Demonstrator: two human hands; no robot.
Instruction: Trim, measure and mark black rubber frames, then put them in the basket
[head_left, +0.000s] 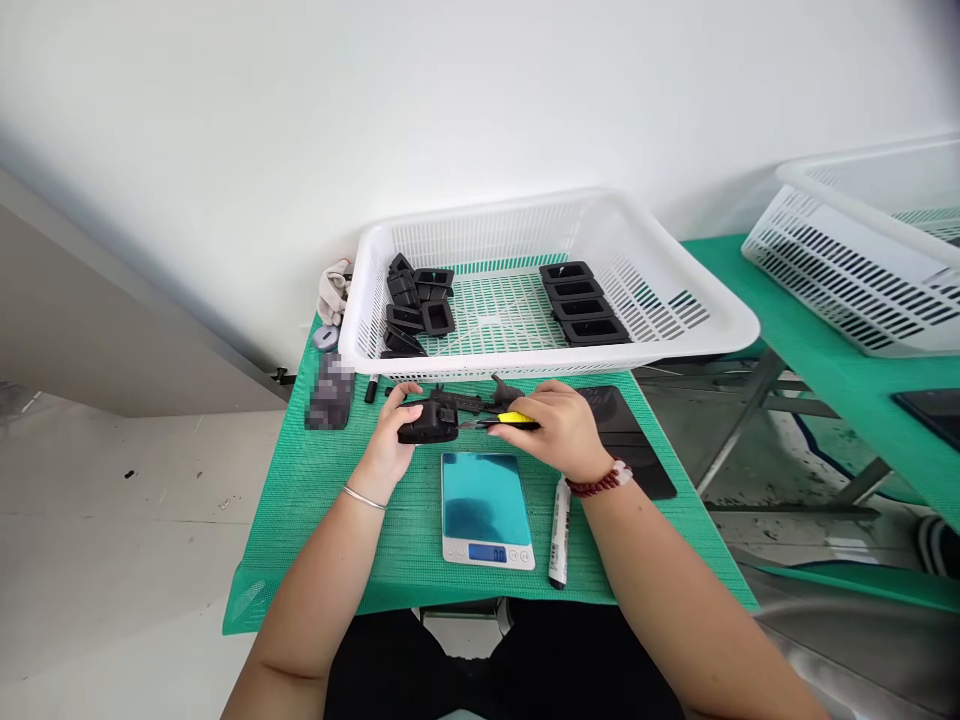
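Observation:
My left hand (391, 432) is closed on a black moulded plastic part (428, 422), held above the table just behind the scale. In my right hand (559, 425) is a utility knife with a yellow and black handle (517, 420). Its blade points left, close to the part's right edge; whether it touches cannot be made out. Below both hands lies a digital scale (486, 505) with a shiny plate, its display reading 0.0. Black calipers (469, 402) lie behind the hands, partly covered by the knife.
A white basket (487, 362) holds a loose heap of black parts (405, 290) and a row of several more (585, 303). A white marker (559, 535) lies by my right wrist, near a dark flat panel (637, 445). Another basket (847, 300) stands on the right-hand table.

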